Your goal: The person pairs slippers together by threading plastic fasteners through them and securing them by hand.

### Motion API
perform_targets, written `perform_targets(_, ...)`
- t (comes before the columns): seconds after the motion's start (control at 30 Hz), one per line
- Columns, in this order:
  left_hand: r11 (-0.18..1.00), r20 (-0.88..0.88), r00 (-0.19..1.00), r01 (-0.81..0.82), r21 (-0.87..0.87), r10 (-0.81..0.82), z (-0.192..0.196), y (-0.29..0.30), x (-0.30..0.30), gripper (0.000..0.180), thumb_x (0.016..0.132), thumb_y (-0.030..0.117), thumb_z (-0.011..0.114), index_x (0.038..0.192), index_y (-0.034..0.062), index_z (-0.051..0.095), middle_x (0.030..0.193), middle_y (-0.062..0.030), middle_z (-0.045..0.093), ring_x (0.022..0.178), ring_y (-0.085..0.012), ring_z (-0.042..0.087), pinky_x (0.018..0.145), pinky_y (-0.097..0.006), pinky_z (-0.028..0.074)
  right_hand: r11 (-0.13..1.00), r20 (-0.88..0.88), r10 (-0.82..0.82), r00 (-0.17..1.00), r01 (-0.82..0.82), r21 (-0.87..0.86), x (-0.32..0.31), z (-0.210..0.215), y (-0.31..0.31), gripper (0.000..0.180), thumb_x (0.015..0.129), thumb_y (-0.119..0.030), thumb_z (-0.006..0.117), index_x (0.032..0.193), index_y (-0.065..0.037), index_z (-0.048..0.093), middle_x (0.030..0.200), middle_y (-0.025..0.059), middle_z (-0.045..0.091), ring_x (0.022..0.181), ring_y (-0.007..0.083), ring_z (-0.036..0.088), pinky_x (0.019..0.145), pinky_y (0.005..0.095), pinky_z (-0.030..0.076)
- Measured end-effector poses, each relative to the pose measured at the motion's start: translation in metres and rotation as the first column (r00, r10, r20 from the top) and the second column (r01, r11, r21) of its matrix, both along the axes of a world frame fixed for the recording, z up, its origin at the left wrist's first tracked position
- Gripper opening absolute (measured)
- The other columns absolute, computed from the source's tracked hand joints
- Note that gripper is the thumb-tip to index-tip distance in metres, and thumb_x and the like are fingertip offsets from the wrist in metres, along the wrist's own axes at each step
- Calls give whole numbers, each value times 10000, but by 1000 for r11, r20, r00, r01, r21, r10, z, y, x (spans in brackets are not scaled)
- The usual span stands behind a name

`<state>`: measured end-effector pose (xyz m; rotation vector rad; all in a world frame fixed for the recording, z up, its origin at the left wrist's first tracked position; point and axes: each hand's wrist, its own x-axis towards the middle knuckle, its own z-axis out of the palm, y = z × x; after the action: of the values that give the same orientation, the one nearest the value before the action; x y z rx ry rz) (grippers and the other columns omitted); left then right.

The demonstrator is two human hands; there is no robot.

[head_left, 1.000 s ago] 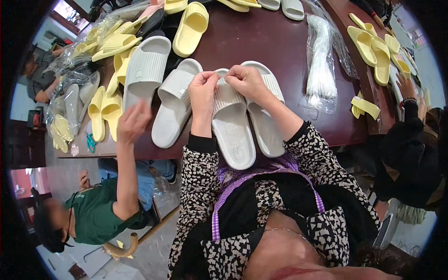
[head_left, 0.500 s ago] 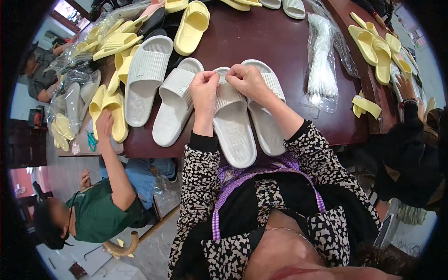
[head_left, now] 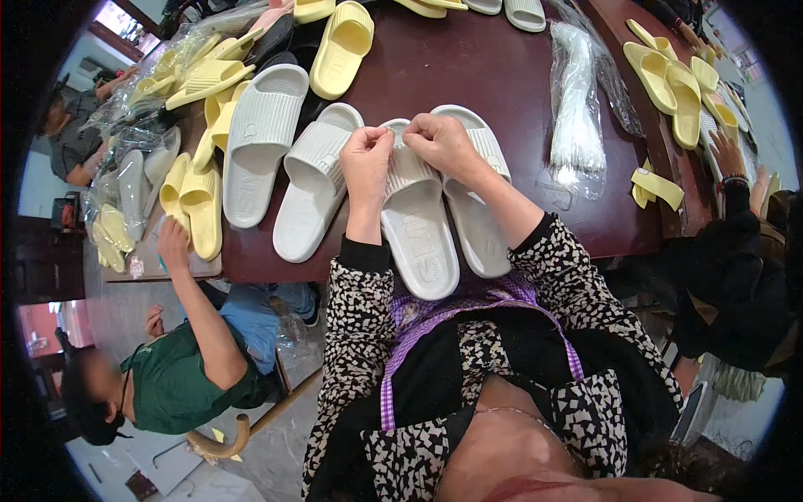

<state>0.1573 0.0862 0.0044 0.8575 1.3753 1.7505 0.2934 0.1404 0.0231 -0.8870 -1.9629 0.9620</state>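
Note:
My left hand [head_left: 366,159] and my right hand [head_left: 443,144] both pinch the ribbed strap of a pale grey slide sandal [head_left: 418,226] that lies lengthwise at the near edge of a dark brown table [head_left: 468,67]. A matching grey sandal [head_left: 481,213] lies right beside it, partly under my right wrist. Two more grey sandals [head_left: 311,180] [head_left: 259,142] lie to the left.
Yellow sandals [head_left: 341,46] and bagged yellow sandals [head_left: 201,79] fill the table's left and far side. A clear bag of white ties [head_left: 575,109] lies to the right. A person in green [head_left: 180,368] at lower left touches a yellow sandal [head_left: 201,209]. Another person's hand [head_left: 729,155] is at the right.
The person in green has lowered their hand from the grey sandals to the yellow sandals near the table's left edge. My hands stay on the sandal strap.

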Motion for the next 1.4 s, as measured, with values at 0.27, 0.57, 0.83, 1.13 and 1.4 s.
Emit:
perform_targets(0.27, 985, 206, 963, 163, 63, -172, -1, 0, -12, 52, 849, 58, 634, 877, 14, 638, 762, -16, 628, 661, -54, 541, 622, -186, 430, 999, -15, 14, 1000, -15, -28, 0, -2, 3, 135, 799, -117, 613, 813, 14, 641, 602, 47, 581, 557, 84, 524, 513, 259, 420)
perform_targets(0.57, 963, 189, 945, 256, 85, -268, -10, -5, -15, 51, 855, 48, 624, 889, 13, 638, 776, -21, 634, 685, -70, 560, 644, -193, 438, 999, -71, 43, 997, -41, 30, -2, -4, -2, 111, 781, -98, 593, 773, 7, 630, 582, 85, 581, 531, 114, 545, 500, 286, 424)
perform_targets(0.83, 951, 166, 937, 307, 30, -307, -13, -5, -20, 41, 839, 17, 625, 876, 9, 640, 780, -27, 639, 688, -82, 573, 655, -199, 451, 991, -92, 57, 994, -45, 125, -3, -7, 0, 97, 766, -93, 583, 730, -9, 615, 578, 135, 571, 504, 189, 561, 500, 320, 430)
perform_targets(1.13, 919, 251, 886, 392, 41, -389, -13, -5, -33, 47, 825, -6, 637, 870, -1, 647, 801, -54, 658, 707, -111, 615, 672, -223, 499, 990, -102, 89, 991, -76, 120, -5, -3, -3, 102, 758, -127, 603, 720, -33, 612, 617, 138, 602, 559, 292, 577, 621, 364, 457)
perform_targets(1.4, 890, 245, 864, 455, -3, -441, -12, -2, -37, 60, 814, -10, 648, 872, 0, 644, 792, -56, 660, 696, -120, 622, 666, -223, 501, 965, -96, 74, 993, -47, 260, -2, -3, -3, 82, 729, -65, 567, 686, 2, 587, 624, 184, 597, 588, 317, 626, 562, 389, 489)
